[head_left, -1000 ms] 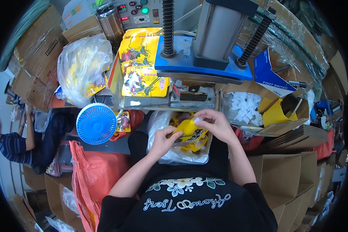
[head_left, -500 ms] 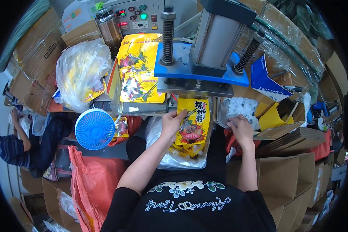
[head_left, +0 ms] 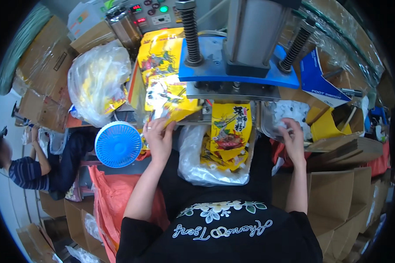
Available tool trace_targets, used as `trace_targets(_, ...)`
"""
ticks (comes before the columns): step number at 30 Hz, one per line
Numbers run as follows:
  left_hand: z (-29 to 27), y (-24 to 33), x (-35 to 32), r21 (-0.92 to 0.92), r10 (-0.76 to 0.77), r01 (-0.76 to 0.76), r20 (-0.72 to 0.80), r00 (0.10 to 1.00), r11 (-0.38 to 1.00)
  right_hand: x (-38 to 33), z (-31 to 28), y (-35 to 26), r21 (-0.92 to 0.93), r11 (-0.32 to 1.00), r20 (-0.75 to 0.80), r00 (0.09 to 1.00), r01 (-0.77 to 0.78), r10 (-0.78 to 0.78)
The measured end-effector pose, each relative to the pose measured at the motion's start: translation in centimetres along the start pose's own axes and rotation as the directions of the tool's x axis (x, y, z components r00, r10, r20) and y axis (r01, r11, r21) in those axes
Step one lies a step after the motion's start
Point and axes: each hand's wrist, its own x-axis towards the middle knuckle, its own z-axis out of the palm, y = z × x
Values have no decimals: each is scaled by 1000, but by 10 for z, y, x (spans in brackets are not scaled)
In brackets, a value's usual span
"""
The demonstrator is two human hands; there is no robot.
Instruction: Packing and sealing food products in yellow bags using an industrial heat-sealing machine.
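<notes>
Left hand pinches a yellow pouch; right hand (grip unclear) in white packets. Keep pouch flat.

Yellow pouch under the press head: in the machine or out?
In. The yellow pouch hangs upright with its top edge under the grey press bar; neither hand touches it.

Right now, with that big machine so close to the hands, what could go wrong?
The yellow pouch hangs under the blue press head, and the left hand holds another yellow pouch right beside it, so fingers could get pinched or burned. The right hand reaches sideways into the clear bag of white pieces, possibly without the person looking there.
</notes>
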Motion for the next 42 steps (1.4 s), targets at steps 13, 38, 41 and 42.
trace_targets(13, 35, 58, -73, -544, -79, 465, 587, 806, 699, 4, 60, -85, 148, 900, 521, 741, 411, -424)
trace_targets(38, 41, 22, 32, -223, -135, 133, 6, 991, 966, 24, 37, 19, -523, 806, 161, 961, 277, -225)
trace_targets(41, 24, -7, -8, 180, 106, -124, 105, 989, 976, 29, 37, 36, -439, 851, 162, 957, 287, -239)
trace_targets(42, 19, -10, -20, 140, 128, -149, 149, 980, 979, 28, 36, 36, -432, 851, 192, 952, 299, -237)
